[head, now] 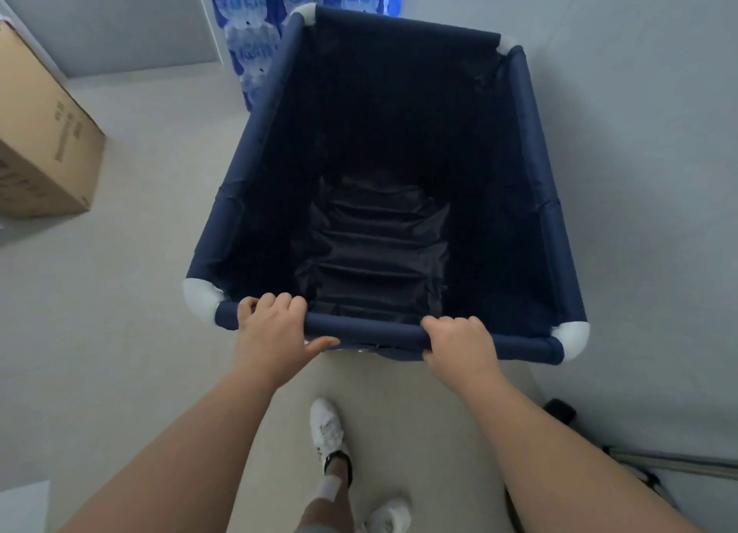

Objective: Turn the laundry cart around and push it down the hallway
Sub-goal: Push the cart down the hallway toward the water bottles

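Note:
The laundry cart [259, 133] is a navy fabric bin with a padded rim and white corner joints, standing right in front of me. Its dark inside holds only crumpled black lining at the bottom. My left hand [275, 328] is shut on the near rim bar close to the left corner. My right hand [459, 344] is shut on the same bar further right. Both forearms reach forward from the bottom of the view.
Stacked packs of water bottles [247, 33] stand against the wall just beyond the cart's far left corner. A cardboard box [48, 141] sits on the floor at the left. A grey wall [639, 173] runs along the right, with a metal pole [679, 462] low beside it.

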The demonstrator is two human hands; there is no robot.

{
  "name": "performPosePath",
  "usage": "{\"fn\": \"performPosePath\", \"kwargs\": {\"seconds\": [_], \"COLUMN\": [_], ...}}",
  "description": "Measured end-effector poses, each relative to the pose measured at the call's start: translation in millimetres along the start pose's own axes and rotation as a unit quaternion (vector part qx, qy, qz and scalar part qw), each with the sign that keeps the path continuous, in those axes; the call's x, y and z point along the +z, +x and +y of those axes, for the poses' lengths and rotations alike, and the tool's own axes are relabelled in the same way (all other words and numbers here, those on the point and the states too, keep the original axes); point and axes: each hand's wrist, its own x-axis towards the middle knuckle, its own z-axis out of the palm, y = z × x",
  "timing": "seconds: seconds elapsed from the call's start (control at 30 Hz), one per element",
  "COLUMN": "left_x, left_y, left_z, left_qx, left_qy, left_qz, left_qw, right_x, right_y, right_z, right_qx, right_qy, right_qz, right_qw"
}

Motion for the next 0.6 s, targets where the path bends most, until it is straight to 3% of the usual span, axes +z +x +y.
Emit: {"fn": "performPosePath", "kwargs": {"seconds": [0.37, 0.6], "left_x": [3, 7], "left_y": [91, 129], "left_z": [4, 24], "left_qx": [-0.006, -0.022], "left_qy": [0.004, 0.002], "left_qz": [-0.001, 0.001], "left_qw": [1.0, 1.0], "right_x": [-21, -29], "right_y": [89, 129], "right_z": [29, 65], "right_qx": [0.045, 0.015], "right_qy": [-0.015, -0.024], "right_qz": [-0.019, -0.026], "right_qw": [0.999, 0.999]}}
